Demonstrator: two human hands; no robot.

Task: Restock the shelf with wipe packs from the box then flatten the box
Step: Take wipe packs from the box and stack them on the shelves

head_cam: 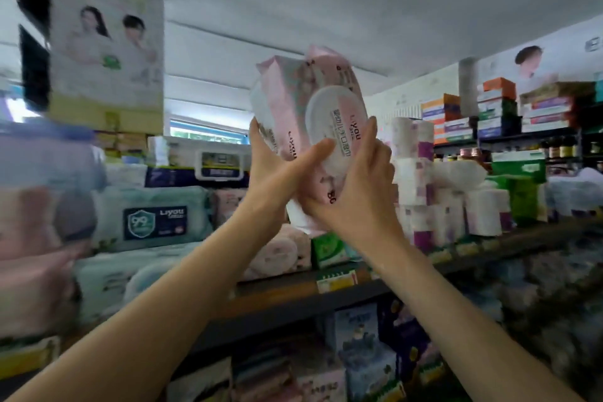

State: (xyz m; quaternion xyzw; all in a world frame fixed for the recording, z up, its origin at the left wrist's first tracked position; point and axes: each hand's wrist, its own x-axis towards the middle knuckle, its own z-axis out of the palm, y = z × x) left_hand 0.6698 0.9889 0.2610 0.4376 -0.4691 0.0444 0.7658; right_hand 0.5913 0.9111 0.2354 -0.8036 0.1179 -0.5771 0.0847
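Packs (293,114) like these look soft and yielding, likely slippery film — grip the lower ends, as you do. Your left hand (277,170) and right hand (355,183) curl around two pink packs with a white oval lid, raised above the shelf (293,297).

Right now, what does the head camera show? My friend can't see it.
Two hands, left hand and right hand, hold pink wipe packs up high, above a shop shelf crowded with more packs and paper rolls.
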